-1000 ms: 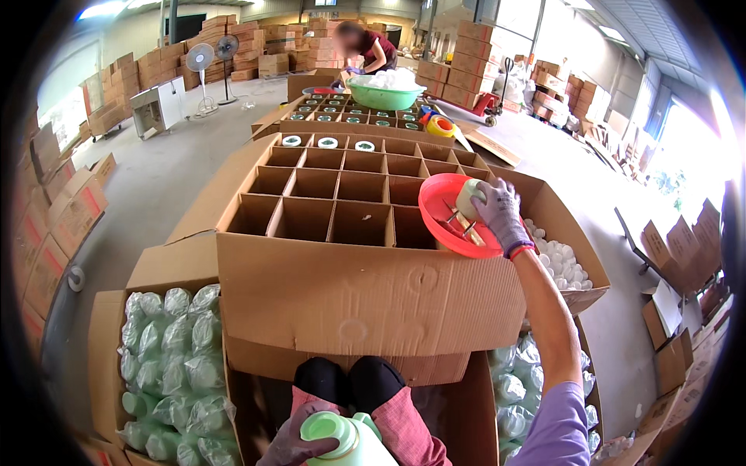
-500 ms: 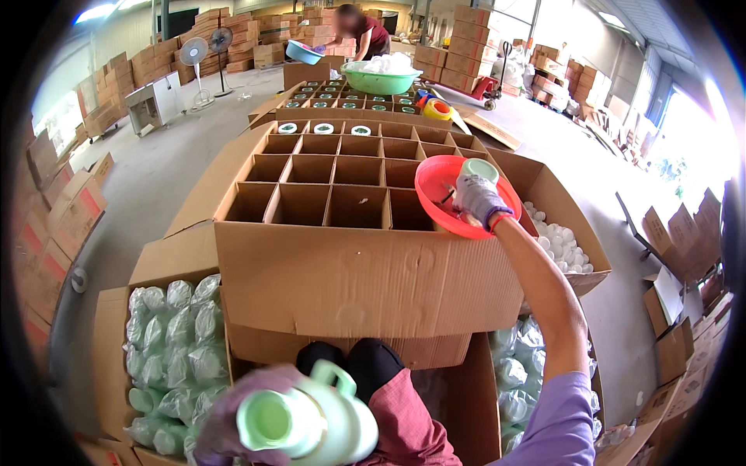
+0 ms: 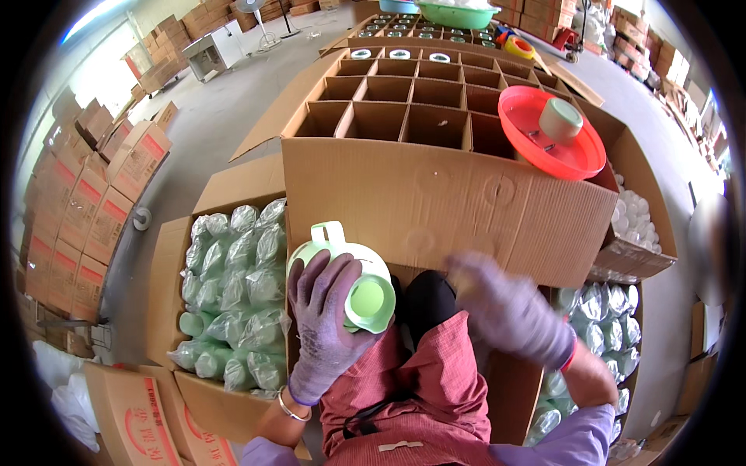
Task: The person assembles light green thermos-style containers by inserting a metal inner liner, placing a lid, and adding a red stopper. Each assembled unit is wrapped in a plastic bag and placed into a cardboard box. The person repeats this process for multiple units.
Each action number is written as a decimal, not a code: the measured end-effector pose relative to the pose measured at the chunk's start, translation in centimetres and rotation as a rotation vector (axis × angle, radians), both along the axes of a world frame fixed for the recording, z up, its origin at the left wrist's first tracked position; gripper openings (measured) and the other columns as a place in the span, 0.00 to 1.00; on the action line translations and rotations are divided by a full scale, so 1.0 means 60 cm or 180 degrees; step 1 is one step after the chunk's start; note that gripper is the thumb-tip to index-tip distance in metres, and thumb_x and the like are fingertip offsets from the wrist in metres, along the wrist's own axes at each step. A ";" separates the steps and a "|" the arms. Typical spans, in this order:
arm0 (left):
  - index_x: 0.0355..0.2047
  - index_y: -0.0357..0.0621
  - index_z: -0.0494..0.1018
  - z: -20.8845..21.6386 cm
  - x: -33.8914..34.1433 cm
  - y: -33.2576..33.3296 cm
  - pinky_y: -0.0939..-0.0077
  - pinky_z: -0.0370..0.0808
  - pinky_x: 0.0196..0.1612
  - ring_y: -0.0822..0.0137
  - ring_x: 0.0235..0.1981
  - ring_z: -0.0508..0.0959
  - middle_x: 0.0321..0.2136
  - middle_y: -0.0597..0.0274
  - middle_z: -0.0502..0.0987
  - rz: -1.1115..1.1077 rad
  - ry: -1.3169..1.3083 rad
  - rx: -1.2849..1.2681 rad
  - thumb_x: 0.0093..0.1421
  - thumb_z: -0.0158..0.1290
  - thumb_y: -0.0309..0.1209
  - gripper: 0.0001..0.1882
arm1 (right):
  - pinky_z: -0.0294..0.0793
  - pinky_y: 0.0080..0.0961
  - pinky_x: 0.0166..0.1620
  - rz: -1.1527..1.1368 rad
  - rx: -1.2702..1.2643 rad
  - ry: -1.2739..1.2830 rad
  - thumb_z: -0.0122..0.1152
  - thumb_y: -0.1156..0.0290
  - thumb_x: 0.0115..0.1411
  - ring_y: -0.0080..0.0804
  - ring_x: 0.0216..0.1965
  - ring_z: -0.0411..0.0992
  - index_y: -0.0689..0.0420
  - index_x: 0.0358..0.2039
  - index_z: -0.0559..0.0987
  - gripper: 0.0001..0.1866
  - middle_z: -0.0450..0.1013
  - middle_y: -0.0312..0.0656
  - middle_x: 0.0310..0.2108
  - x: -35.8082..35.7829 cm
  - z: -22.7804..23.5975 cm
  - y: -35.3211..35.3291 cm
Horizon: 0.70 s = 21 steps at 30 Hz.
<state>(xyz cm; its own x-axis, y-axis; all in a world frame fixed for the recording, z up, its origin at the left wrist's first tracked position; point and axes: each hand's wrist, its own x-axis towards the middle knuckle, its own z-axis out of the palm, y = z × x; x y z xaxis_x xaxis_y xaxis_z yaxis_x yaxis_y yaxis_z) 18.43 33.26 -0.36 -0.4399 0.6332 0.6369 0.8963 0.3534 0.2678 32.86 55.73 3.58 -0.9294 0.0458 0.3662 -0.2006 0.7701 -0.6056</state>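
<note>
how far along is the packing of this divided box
Barely begun. Done: three cells in the far row of the divided box hold items. In hand: the left hand grips a green mug; the right hand, blurred, holds nothing. A lid lies on the red plate. Left: most cells are empty, and bagged mugs fill the side box.

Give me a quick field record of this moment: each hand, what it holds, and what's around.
left hand: gloved left hand grips a pale green jug with a handle, held on its side
right hand: gloved right hand, blurred, empty, above the lap
front: big divided carton, near cells empty
on carton: red dish holding a pale lid
sides: boxes of bagged green ware
</note>
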 end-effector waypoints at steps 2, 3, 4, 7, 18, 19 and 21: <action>0.54 0.41 0.68 -0.008 0.014 0.009 0.43 0.57 0.64 0.46 0.58 0.66 0.53 0.53 0.70 -0.0030 0.0038 -0.0133 0.41 0.71 0.42 0.41 | 0.79 0.36 0.30 0.0145 -0.0427 -0.0847 0.61 0.69 0.60 0.47 0.35 0.78 0.60 0.55 0.68 0.24 0.74 0.52 0.43 0.031 -0.030 -0.047; 0.53 0.41 0.69 -0.012 0.020 0.011 0.42 0.54 0.65 0.48 0.58 0.66 0.53 0.54 0.71 -0.0051 0.0041 -0.0249 0.43 0.70 0.41 0.38 | 0.78 0.35 0.27 0.0159 -0.0107 -0.0888 0.60 0.68 0.60 0.45 0.32 0.78 0.60 0.53 0.68 0.21 0.74 0.50 0.39 0.033 -0.040 -0.052; 0.53 0.43 0.70 -0.015 0.025 0.014 0.40 0.53 0.65 0.50 0.59 0.66 0.53 0.56 0.71 -0.0022 0.0048 -0.0298 0.41 0.69 0.39 0.38 | 0.77 0.33 0.24 0.0175 0.0211 -0.0929 0.59 0.67 0.61 0.43 0.29 0.77 0.60 0.50 0.69 0.19 0.74 0.48 0.35 0.035 -0.052 -0.057; 0.53 0.48 0.72 -0.029 0.035 0.024 0.36 0.51 0.65 0.55 0.59 0.67 0.52 0.62 0.72 0.0043 0.0067 -0.0361 0.38 0.68 0.34 0.37 | 0.74 0.31 0.19 0.0117 0.0754 -0.0756 0.56 0.66 0.62 0.39 0.24 0.75 0.59 0.45 0.70 0.15 0.71 0.45 0.27 0.034 -0.077 -0.051; 0.50 0.47 0.74 -0.051 0.047 0.037 0.38 0.52 0.65 0.55 0.56 0.69 0.51 0.63 0.73 0.0130 0.0518 -0.0790 0.42 0.66 0.36 0.31 | 0.72 0.29 0.18 0.0179 0.1308 -0.1024 0.58 0.63 0.61 0.34 0.17 0.71 0.65 0.54 0.69 0.25 0.68 0.41 0.23 0.038 -0.113 -0.047; 0.49 0.49 0.74 -0.055 0.047 0.038 0.37 0.52 0.65 0.56 0.56 0.69 0.51 0.64 0.73 0.0157 0.0506 -0.0746 0.41 0.65 0.35 0.31 | 0.72 0.29 0.18 0.0139 0.1540 -0.0973 0.57 0.62 0.61 0.34 0.17 0.71 0.65 0.56 0.68 0.27 0.68 0.41 0.23 0.036 -0.121 -0.048; 0.49 0.51 0.74 -0.061 0.047 0.039 0.36 0.51 0.65 0.57 0.55 0.70 0.51 0.66 0.73 0.0184 0.0517 -0.0705 0.39 0.65 0.33 0.31 | 0.72 0.29 0.17 0.0057 0.1724 -0.0807 0.56 0.61 0.62 0.33 0.17 0.71 0.66 0.59 0.66 0.29 0.68 0.41 0.22 0.032 -0.135 -0.048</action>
<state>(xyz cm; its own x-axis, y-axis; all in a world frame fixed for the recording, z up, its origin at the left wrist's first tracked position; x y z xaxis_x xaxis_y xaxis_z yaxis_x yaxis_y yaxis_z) 21.28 35.60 -3.99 -0.3827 0.7417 0.5509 0.8979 0.4389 0.0328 34.76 52.83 -4.51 -0.9898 -0.1020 0.0998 -0.1170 0.9804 -0.1585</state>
